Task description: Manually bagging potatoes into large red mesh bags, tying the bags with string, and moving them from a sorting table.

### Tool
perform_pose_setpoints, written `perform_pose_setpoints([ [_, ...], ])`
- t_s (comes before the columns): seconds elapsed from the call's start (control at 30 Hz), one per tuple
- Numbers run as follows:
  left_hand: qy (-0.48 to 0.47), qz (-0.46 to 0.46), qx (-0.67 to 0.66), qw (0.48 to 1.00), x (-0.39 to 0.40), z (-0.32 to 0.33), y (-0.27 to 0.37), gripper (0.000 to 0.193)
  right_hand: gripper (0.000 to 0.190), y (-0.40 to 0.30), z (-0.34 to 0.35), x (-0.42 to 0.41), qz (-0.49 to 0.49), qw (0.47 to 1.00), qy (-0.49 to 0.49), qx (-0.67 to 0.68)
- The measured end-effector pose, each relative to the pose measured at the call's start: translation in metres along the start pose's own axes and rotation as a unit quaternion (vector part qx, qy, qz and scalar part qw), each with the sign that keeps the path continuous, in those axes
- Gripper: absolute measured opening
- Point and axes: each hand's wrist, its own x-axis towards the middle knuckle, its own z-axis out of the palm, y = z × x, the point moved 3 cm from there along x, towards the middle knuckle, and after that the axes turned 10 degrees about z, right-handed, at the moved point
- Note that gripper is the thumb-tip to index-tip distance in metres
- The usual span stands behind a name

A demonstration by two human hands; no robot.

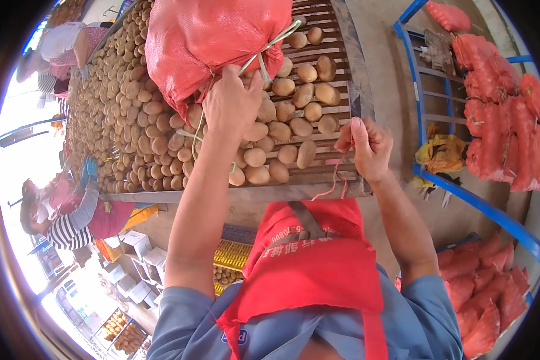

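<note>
A large, full red woven sack [216, 45] lies on the slatted metal table [252, 193], with potatoes [279, 130] spread beside and beneath it. My left hand [236, 99] is at the sack's near edge, its fingers against the gathered red cloth beside a pale green tie string [276, 40]; its fingertips are partly hidden, so its exact grip is unclear. Another length of green string [197, 130] hangs along my left wrist. My right hand [364, 144], over the table's right edge, pinches a thin red string [335, 177] between thumb and fingers; the string's ends hang down.
Two people [67, 211] [63, 45] stand along the left side of the potato-covered table. To the right are a blue metal frame cart [472, 193] and stacked red sacks [499, 112]. More red sacks [486, 288] lie at the lower right. A yellow crate [234, 254] stands below the near edge.
</note>
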Motion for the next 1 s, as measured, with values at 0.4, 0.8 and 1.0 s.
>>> perform_pose_setpoints([
  [0.4, -0.093, 0.069, -0.296, 0.948, 0.007, 0.030, -0.011, 0.051, 0.041, 0.012, -0.011, 0.001, 0.019, 1.000, 0.014, 0.012],
  [0.8, 0.077, 0.150, -0.018, 0.985, 0.011, 0.007, -0.021, 0.073, 0.039, 0.007, -0.011, -0.001, 0.016, 1.000, -0.002, 0.003],
  [1.0, -0.043, 0.041, -0.040, 0.997, 0.027, 0.000, -0.001, 0.063, 0.039, 0.011, -0.010, -0.001, 0.018, 1.000, 0.012, -0.005],
])
